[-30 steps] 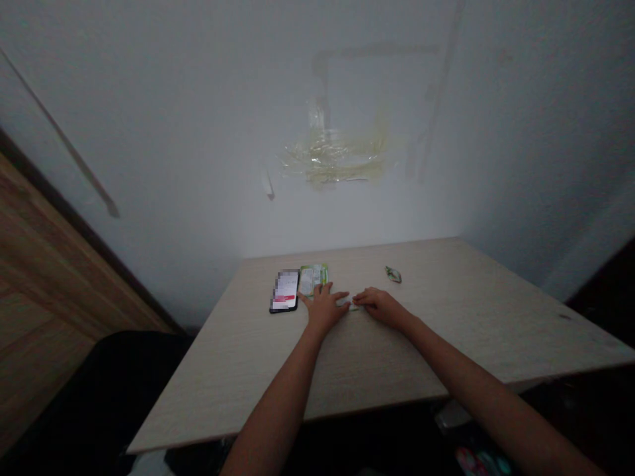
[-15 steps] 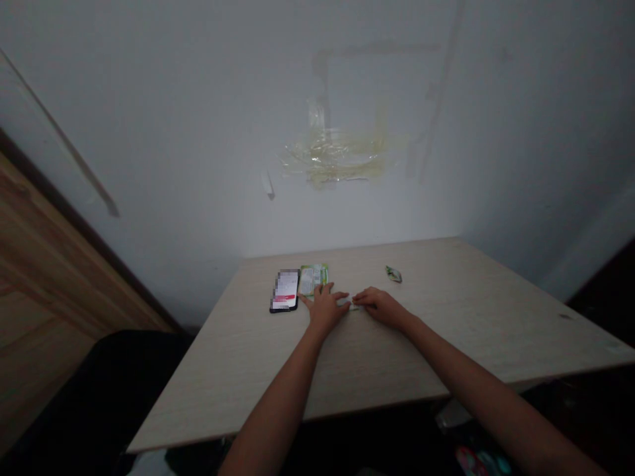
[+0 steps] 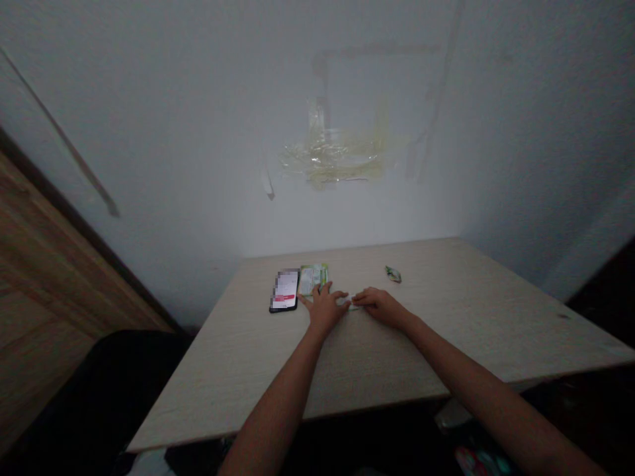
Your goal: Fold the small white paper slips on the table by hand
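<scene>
A small flat white piece (image 3: 352, 303) lies on the table between my two hands, largely covered by fingers; its kind is too small to make out. My left hand (image 3: 326, 311) has its fingers spread over the tabletop, with the thumb and index finger at the left edge of the white piece. Its other fingertips reach the lower edge of a green-and-white printed packet (image 3: 313, 277). From the right, my right hand (image 3: 380, 306) presses its bunched fingertips on the white piece.
Left of the packet lies a phone (image 3: 285, 291) with a lit screen. A small crumpled green wrapper (image 3: 393, 274) rests farther back on the right. The pale wooden table (image 3: 238, 370) meets a wall (image 3: 198, 132) carrying old clear tape (image 3: 342, 158).
My left fingers have shifted very slightly at the packet's lower edge. Both hands stay otherwise at the white piece.
</scene>
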Demonstrator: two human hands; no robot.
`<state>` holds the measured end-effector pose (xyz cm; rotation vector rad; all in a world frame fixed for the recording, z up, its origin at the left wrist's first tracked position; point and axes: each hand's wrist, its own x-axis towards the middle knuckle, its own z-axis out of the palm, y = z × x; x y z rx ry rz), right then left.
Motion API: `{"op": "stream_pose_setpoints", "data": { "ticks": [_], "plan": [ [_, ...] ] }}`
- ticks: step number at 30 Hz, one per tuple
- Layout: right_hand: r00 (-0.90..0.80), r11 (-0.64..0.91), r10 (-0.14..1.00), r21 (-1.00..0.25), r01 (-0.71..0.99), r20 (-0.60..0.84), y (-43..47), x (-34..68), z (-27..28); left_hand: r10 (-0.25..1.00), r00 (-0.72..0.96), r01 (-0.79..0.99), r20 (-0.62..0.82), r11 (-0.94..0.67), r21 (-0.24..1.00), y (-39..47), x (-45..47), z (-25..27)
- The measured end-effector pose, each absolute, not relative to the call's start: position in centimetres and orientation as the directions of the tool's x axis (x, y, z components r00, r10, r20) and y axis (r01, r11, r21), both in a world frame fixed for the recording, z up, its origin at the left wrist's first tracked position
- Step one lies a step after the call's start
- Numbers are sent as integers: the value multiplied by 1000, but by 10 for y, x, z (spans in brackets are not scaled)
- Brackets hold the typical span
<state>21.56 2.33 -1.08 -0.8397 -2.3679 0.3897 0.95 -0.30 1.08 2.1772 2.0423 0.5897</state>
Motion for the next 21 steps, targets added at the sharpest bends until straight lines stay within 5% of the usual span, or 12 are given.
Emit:
{"op": "stream_pose_setpoints", "data": {
  "ticks": [14, 21],
  "plan": [
    [-619, 748, 657, -473, 465, 430, 27, 216, -15, 966, -1, 933, 257, -91, 349, 0, 13, 5],
    [-566, 688, 708, -595, 417, 422, 26, 218, -16, 972, -8, 925, 235, -82, 371, 2, 15, 4]
  ]
}}
